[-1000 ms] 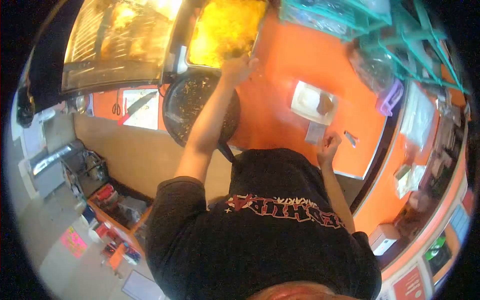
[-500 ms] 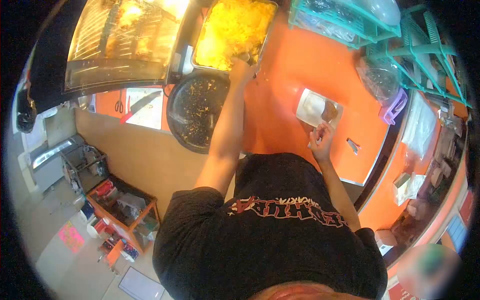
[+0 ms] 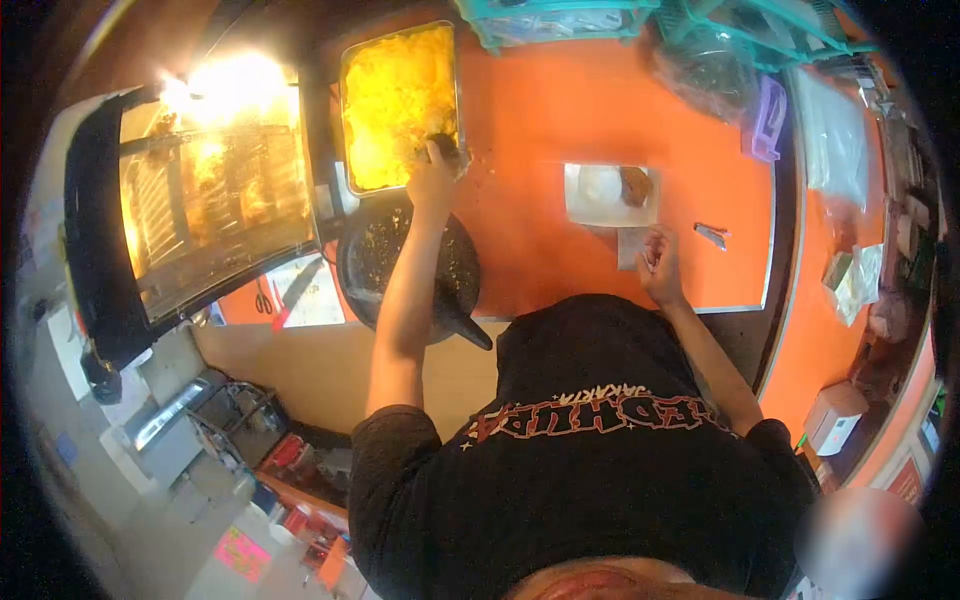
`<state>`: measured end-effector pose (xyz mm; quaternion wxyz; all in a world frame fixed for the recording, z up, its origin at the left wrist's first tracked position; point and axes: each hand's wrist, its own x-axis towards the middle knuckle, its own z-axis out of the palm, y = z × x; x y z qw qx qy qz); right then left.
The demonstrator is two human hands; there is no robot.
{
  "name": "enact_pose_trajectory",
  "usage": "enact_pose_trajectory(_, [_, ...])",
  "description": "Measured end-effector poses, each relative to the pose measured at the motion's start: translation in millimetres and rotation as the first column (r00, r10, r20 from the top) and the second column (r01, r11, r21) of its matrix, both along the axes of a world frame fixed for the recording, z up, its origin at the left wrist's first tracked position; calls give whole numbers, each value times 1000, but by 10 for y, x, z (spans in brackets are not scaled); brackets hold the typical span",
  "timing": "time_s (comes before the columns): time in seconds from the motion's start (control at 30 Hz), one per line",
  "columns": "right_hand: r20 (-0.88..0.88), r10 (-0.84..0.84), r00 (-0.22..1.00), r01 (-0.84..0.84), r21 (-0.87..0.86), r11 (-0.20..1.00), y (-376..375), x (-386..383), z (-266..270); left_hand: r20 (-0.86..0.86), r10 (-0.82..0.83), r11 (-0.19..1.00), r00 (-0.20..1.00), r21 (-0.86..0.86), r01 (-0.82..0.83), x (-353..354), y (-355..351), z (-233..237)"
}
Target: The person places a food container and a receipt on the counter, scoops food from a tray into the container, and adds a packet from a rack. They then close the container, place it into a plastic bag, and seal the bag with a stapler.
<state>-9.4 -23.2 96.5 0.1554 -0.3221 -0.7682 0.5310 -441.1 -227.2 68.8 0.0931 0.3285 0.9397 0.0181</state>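
A metal tray [image 3: 460, 90] full of yellow food stands at the upper left. My left hand [image 3: 432, 185] is closed round a dark utensil [image 3: 441, 148] at the tray's lower right corner; its far end is hidden or blurred. On the orange table, a white paper wrapper [image 3: 602, 216] bears a white mound [image 3: 600, 186] and a brown piece of food [image 3: 635, 186]. Just below its right corner is my right hand [image 3: 658, 262], fingers curled together; what they hold, if anything, is too small to tell. A pale strip [image 3: 629, 250] lies beside these fingers.
A dark pan [image 3: 455, 270] lies under my left forearm. Left of it are a lit glass case [image 3: 215, 190], scissors [image 3: 263, 297] and a knife [image 3: 300, 284]. A small tool [image 3: 712, 236], a purple holder [image 3: 766, 120] and teal racks [image 3: 560, 22] are to the right and back.
The view has shifted, bringing the whole food tray and more of the pan into sight. My left hand stays at the tray's lower right; my right hand has moved slightly away from the wrapper.
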Motion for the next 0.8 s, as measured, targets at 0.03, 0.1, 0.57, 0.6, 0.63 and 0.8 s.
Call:
enact_pose_trajectory(0.03, [-14,-2,1000,2,-5,1000,44,29,-16,-44,-33,999,999,17,33,-24,-55,-87])
enact_pose_trajectory(0.1, [-43,-11,999,10,-19,1000,113,86,-47,23,-6,989,1000,147,3,-101,-118,-175])
enact_pose_trajectory(0.57, [-11,-128,992,128,-38,991,147,228,-244,373,7,927,928,345,-146,-53,265,105])
enact_pose_trajectory(0.6, [-23,-141,990,140,-44,989,175,190,-277,192,-7,912,981,404,-72,-67,243,-130])
enact_pose_trajectory(0.63, [-10,-150,989,149,-40,988,212,137,-260,3,-19,895,1000,446,15,-116,169,-598])
enact_pose_trajectory(0.8, [-54,-157,986,154,-65,986,169,109,-203,924,112,573,366,241,-783,140,458,533])
